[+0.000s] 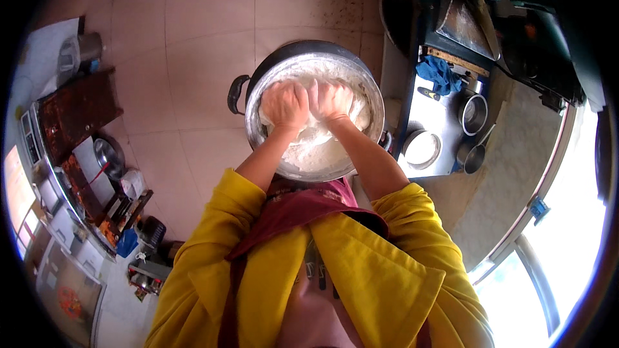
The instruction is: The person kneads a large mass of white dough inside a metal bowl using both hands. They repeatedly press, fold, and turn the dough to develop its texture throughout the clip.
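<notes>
A large round pot point(276, 59) with a dark outside and a pale metal inside stands in front of me. White floury dough point(316, 134) lies in it, with loose flour along the wall and the near side. My left hand point(284, 104) is closed and presses into the dough. Beside it, my right hand point(333, 99) is also closed and pushes into the same mass. The two hands nearly touch at the thumbs. Their fingertips are curled under and hidden against the dough. A black side handle point(237, 94) sticks out on the pot's left.
On the right, a counter holds a white-filled round pan point(423, 149), a metal pot point(473, 115), a small saucepan point(471, 158) and a blue cloth point(438, 75). Tiled floor point(206, 77) spreads beyond the pot. At left stands a rusty brown table point(80, 113) near a metal bowl point(109, 157).
</notes>
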Motion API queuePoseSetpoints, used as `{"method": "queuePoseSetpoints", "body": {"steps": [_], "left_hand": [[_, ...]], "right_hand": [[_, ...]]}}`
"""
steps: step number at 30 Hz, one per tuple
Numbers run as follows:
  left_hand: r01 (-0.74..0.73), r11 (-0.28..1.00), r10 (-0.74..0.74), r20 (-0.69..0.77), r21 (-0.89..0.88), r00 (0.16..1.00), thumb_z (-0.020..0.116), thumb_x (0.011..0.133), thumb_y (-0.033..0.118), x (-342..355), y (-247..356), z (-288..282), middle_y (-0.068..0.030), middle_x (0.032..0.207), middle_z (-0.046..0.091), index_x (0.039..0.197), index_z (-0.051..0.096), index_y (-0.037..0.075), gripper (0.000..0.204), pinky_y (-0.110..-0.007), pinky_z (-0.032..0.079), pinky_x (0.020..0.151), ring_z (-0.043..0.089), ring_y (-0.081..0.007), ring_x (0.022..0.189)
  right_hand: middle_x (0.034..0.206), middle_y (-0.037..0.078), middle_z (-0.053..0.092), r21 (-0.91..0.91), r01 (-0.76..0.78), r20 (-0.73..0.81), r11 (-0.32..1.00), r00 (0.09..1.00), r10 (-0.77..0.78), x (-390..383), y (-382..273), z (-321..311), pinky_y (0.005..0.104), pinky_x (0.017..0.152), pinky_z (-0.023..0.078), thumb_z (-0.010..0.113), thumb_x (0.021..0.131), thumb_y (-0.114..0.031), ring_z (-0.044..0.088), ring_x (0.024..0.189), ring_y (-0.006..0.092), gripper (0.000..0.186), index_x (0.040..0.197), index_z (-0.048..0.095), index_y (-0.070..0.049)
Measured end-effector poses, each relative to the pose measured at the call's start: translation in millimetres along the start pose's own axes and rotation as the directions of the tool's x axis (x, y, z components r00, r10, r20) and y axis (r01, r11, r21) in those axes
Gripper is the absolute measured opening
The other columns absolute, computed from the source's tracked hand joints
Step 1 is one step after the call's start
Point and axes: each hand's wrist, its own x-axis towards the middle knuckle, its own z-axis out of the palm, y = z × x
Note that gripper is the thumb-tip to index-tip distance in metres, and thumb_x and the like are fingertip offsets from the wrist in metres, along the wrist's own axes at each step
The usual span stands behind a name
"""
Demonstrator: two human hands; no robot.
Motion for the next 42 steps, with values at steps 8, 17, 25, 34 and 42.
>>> {"method": "queuePoseSetpoints", "body": {"steps": [8, 17, 25, 34, 42], "left_hand": [[-0.027, 0.998, 0.027, -0.005, 0.064, 1.0, 0.046, 0.09, 0.024, 16.1, 4.5, 4.6, -0.0151, 0.069, 0.065, 0.057, 0.063, 0.006, 0.041, -0.046, 0.048, 0.068, 0.062, -0.0348, 0.068], [-0.137, 0.972, 0.231, 0.697, -0.189, 0.679, 0.064, 0.085, 0.024, 29.0, -36.8, -48.4, -0.0252, 0.109, 0.063, 0.122, 0.056, -0.001, 0.046, -0.044, 0.048, 0.092, 0.062, -0.0361, 0.105], [-0.115, 0.985, 0.027, 0.547, 0.128, 0.837, 0.08, 0.066, 0.02, -23.6, -20.9, -74.0, -0.0241, 0.099, 0.063, 0.107, 0.06, -0.004, 0.051, -0.044, 0.053, 0.083, 0.064, -0.0383, 0.096], [0.515, 0.828, -0.351, 0.512, -0.221, 0.784, 0.075, 0.071, 0.026, -55.3, -31.7, -50.9, -0.0329, 0.111, 0.062, 0.116, 0.053, -0.01, 0.062, -0.045, 0.049, 0.09, 0.061, -0.0439, 0.106], [0.657, 0.7, -0.435, 0.562, -0.281, 0.704, 0.072, 0.078, 0.029, -61.1, -38.4, -46.0, -0.0351, 0.115, 0.059, 0.123, 0.042, -0.009, 0.066, -0.045, 0.046, 0.094, 0.058, -0.0464, 0.11]], "right_hand": [[0.073, 0.022, 0.067, -0.079, -0.195, 0.11, 0.978, 0.973, 0.203, 7.3, -5.4, -7.2, 0.0482, 0.075, 0.053, 0.039, 0.092, -0.044, 0.068, 0.074, 0.0403, 0.053, 0.076, 0.074, -0.008], [0.136, 0.023, 0.052, -0.301, 0.096, 0.667, 0.949, 0.733, 0.137, -4.3, 30.8, -72.0, 0.0431, 0.108, 0.037, 0.054, 0.081, -0.066, 0.047, 0.128, 0.0364, 0.081, 0.129, 0.057, 0.0], [0.078, 0.012, 0.07, 0.258, -0.361, 0.682, 0.896, 0.725, 0.095, -43.8, 26.4, -86.2, 0.0299, 0.063, 0.053, 0.076, 0.072, -0.052, 0.066, 0.068, 0.0207, 0.062, 0.093, 0.072, 0.006], [0.126, 0.016, 0.056, -0.18, -0.303, -0.141, 0.936, 0.95, 0.28, -90.1, -56.5, -1.8, 0.0502, 0.1, 0.034, 0.046, 0.091, -0.058, 0.05, 0.116, 0.0398, 0.066, 0.131, 0.051, -0.006], [0.114, 0.013, 0.064, -0.009, -0.348, -0.14, 0.937, 0.929, 0.344, -83.3, -76.9, 1.9, 0.0427, 0.103, 0.034, 0.043, 0.095, -0.038, 0.054, 0.115, 0.0307, 0.044, 0.126, 0.057, -0.01]]}}
